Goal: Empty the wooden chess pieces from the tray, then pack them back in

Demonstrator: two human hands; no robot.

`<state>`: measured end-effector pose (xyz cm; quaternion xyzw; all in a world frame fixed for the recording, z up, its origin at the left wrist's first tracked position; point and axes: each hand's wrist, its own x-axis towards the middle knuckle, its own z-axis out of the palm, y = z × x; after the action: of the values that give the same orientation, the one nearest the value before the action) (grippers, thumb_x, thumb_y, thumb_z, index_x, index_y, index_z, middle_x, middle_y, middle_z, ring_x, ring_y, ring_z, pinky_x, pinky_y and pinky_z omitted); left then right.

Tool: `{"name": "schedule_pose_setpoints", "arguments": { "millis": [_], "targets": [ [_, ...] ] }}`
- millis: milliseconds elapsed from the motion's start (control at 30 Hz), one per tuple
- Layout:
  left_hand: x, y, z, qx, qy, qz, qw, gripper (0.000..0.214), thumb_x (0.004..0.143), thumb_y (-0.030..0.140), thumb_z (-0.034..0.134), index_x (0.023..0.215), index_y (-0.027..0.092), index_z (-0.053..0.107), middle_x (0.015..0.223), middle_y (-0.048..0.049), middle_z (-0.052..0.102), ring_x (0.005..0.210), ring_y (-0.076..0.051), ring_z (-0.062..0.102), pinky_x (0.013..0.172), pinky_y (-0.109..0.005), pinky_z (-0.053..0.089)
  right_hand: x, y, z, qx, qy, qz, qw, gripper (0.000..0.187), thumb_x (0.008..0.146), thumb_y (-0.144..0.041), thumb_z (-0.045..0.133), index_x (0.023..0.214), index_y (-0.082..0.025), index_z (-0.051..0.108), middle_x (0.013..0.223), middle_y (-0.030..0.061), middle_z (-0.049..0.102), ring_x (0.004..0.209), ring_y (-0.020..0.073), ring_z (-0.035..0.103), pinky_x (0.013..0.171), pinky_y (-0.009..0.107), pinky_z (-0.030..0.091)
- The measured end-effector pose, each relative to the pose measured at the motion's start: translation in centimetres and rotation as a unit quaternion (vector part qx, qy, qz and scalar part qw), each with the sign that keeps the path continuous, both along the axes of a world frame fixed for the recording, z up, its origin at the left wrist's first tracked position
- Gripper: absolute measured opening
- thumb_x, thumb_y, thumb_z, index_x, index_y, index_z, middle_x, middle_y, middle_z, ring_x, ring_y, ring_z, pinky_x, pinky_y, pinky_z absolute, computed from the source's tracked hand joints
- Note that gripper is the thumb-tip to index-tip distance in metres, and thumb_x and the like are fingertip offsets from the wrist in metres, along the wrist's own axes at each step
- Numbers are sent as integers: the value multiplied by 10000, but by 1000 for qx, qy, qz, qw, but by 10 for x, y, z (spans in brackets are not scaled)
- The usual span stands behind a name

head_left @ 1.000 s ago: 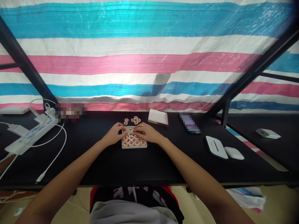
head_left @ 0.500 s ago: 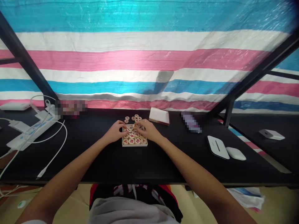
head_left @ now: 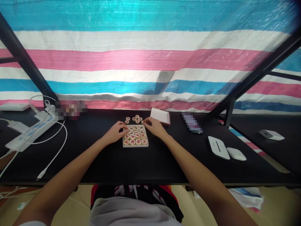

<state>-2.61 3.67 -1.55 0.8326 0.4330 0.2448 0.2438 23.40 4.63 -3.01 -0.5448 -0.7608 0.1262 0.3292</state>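
A shallow white box stands on the black table, holding rows of round Chinese chess pieces with red and black characters, such as a red piece in the front row. At the box's left side is my left hand, its thumb and fingers apart over the upper left corner and partly covering the pieces there. Just beyond the upper right corner, my right hand pinches one chess piece at table level. Behind the box lie more loose pieces, among them a pair on the left and a cluster.
An open box lid lies behind my right hand. Right of it are a blurred-out phone-like object, a white flat device and a white rounded case. A power strip with white cables lies left. Striped sheeting hangs behind.
My right hand has moved from over the box's upper right pieces to a loose piece just behind the corner, uncovering the right columns. My left hand stays at the left side.
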Motion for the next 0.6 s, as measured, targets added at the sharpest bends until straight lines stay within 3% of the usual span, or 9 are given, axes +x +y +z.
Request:
{"name": "schedule_pose_setpoints", "arguments": {
  "millis": [200, 400, 600],
  "targets": [
    [-3, 7, -3, -11, -24, 24, 999, 303, 902, 396, 412, 1032, 195, 598, 1022, -55, 590, 888, -183, 596, 836, -328, 489, 1, 0, 0, -27, 36, -2, 999, 179, 847, -356, 559, 835, -193, 633, 823, 27, 675, 760, 164, 599, 698, 286, 449],
    [-6, 11, -6, 42, 38, 31, 998, 311, 895, 355, 420, 1082, 185, 601, 1036, -78, 612, 986, -223, 572, 908, -371, 450, 4, 3, -3, -19, -12, 14, 1000, 118, 834, -256, 570, 888, -186, 647, 859, 40, 682, 793, 173, 612, 748, 308, 467],
    [-7, 11, -6, 49, 72, 24, 996, 325, 888, 351, 421, 1088, 180, 610, 998, -76, 645, 956, -232, 576, 877, -375, 457, 5, 6, -6, -3, -46, 78, 996, 276, 863, -146, 483, 1058, -189, 673, 1097, 80, 683, 993, 209, 619, 914, 376, 458]
  ]
}}
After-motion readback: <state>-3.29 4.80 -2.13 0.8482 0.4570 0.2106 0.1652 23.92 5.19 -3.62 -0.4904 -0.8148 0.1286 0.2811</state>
